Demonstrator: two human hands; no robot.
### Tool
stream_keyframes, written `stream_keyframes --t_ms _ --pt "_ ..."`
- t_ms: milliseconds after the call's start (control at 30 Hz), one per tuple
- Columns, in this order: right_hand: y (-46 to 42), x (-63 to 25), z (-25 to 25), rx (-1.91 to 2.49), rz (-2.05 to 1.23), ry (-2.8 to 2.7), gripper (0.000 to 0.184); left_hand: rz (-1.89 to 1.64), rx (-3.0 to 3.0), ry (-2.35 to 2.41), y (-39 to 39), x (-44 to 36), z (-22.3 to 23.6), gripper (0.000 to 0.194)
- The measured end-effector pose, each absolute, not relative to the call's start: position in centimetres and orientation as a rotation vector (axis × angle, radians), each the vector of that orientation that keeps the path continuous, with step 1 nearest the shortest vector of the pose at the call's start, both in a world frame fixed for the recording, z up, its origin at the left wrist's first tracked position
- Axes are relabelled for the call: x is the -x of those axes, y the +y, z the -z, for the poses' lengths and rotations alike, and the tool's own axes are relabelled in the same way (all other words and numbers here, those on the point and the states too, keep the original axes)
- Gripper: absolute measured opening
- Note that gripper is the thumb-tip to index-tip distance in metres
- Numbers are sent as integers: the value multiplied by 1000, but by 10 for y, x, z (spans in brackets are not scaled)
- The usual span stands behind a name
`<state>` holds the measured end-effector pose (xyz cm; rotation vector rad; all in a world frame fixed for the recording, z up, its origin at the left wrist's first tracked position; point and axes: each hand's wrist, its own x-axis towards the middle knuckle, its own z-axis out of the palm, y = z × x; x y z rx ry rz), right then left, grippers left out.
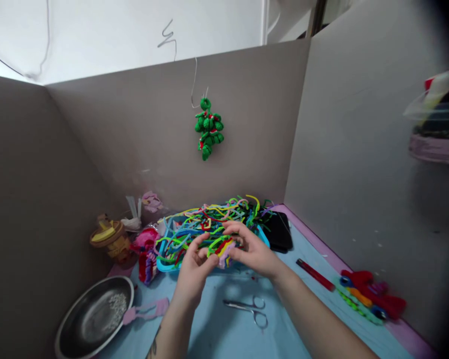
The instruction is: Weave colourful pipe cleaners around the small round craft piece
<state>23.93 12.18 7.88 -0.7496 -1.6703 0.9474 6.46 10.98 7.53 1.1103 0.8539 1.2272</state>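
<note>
Both hands meet in front of a blue tray (163, 265) heaped with colourful pipe cleaners (209, 219). My left hand (193, 269) pinches a small pink and purple pipe-cleaner piece (225, 252) with a green strand looped over it. My right hand (251, 249) curls round the same piece from the right, fingers closed on it. Just below the hands, silver scissors (248, 308) lie on the light blue table mat (224, 339).
A steel bowl (83, 329) with small white bits sits front left, a pink strip (146, 310) beside it. A green pipe-cleaner figure (208, 128) hangs on the grey partition. A red pen (316, 274), colourful craft shapes (370, 298) and a black pouch (279, 232) lie right. A wooden toy (110, 239) stands left.
</note>
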Motion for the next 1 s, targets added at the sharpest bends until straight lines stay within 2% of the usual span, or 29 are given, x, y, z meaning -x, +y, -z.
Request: stream_keyframes --t_ms 100,300,500,700,833,1000 --pt "113 -239 -90 797 -818 -1844 24 -1223 -1155 847 109 -65 -76 50" --pt "112 -235 -91 769 -944 -1842 11 -1198 -1219 870 107 -65 -82 45" --pt "112 -236 -92 780 -980 -1845 10 -1124 -1424 958 102 -64 -85 36" --pt "112 -236 -91 763 -1020 -1843 7 -1113 -1731 1106 98 -62 -82 39" --pt "113 -235 -87 770 -1078 -1811 11 -1095 -1771 1077 97 -60 -83 42" --pt "115 -233 -81 744 -1125 -1764 24 -1068 -1719 1042 98 -59 -84 41"
